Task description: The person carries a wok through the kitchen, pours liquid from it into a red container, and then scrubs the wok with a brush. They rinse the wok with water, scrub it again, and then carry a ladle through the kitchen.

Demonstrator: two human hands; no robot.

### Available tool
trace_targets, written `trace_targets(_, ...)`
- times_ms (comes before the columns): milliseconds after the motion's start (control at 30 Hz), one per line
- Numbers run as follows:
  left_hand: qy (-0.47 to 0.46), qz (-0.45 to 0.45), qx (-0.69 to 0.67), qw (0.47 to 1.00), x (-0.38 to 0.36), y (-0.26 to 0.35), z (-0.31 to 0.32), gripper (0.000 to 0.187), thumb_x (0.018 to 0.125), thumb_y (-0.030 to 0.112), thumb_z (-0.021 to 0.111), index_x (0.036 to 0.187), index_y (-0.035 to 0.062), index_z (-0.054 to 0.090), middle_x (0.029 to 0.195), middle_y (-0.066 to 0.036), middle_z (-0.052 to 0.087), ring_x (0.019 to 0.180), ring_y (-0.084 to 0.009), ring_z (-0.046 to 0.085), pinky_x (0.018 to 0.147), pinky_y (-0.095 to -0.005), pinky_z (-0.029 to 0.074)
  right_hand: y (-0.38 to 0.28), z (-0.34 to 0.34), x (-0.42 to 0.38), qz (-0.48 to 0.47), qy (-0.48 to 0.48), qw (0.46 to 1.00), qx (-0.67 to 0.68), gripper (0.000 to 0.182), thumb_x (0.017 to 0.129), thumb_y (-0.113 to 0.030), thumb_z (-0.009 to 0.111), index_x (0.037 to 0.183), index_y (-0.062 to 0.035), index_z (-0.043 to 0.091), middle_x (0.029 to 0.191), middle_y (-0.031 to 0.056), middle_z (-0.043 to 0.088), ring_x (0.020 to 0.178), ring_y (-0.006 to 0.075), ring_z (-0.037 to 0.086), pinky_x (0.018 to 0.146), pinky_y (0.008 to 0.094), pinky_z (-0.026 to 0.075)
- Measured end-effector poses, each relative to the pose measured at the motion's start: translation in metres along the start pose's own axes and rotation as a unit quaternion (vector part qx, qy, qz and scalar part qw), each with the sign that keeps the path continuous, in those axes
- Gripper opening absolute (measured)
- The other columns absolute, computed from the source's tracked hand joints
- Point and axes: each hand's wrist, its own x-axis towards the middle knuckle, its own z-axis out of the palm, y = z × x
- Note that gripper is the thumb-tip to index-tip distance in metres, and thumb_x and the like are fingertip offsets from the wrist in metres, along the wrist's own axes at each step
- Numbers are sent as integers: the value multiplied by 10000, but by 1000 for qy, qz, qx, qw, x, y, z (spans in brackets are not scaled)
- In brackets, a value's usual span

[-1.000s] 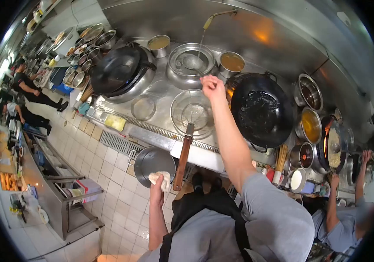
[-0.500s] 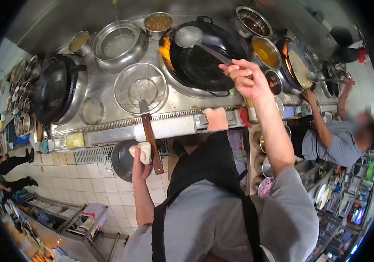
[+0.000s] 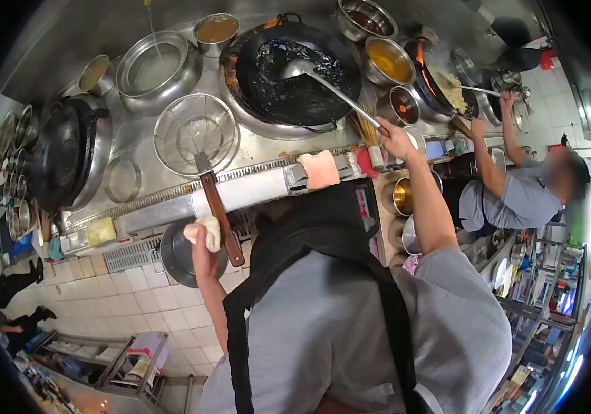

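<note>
My right hand is closed round the end of a long ladle, whose bowl rests inside a large black wok. Dark, glossy wet patches show on the wok's inner surface. My left hand grips a folded cream cloth, beside the wooden handle of a wire strainer. That strainer lies on the steel counter, its handle jutting over the front edge. An orange cloth lies on the counter's edge, between my two hands.
Stacked black woks stand at the left. A water-filled steel pot sits behind the strainer. Right of my wok are a bowl of yellow liquid and a bamboo brush. A co-worker cooks at another wok on the right.
The ladle's bowl has dropped into the wok, and my right hand has moved down towards the counter's front edge. Flames beside the wok have shrunk. The whole view has shifted.
</note>
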Motion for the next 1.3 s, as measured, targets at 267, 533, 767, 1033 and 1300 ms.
trace_targets(267,62,178,166,968,-6,57,60,326,976,193,749,1186,-31,640,1013,-116,732,829,-176,722,737,-304,575,42,25,9,-13,288,930,-226,339,879,-110,689,1211,-50,661,1045,246,672,1053,442,635,906,529,516)
trace_targets(533,-222,160,602,750,5,-41,228,659,826,291,857,1287,-75,561,1420,-302,517,1271,-438,576,1074,-445,484,73,89,-23,141,67,977,-145,582,898,-312,716,1350,7,535,1298,289,621,1197,459,613,996,512,536)
trace_targets(767,-372,334,780,377,46,-210,286,574,735,240,815,1224,-22,669,1555,-285,392,1462,-488,347,1183,-602,318,112,124,-4,138,-4,979,-148,1082,866,-297,729,1644,11,42,1475,431,398,1359,526,461,1123,464,463)
trace_targets(1033,-288,410,798,334,78,-253,272,454,837,171,694,1243,-24,633,1502,-200,455,1363,-376,445,1133,-515,360,37,11,11,194,-134,955,177,394,889,-235,601,1146,58,657,823,197,713,667,296,727,541,428,578)
trace_targets(1300,-300,288,634,652,56,-195,280,497,835,141,762,1277,-26,609,1288,-185,551,1224,-407,547,1056,-445,467,24,11,49,294,-122,916,243,259,912,-205,646,1032,24,664,734,116,677,502,186,622,359,321,423)
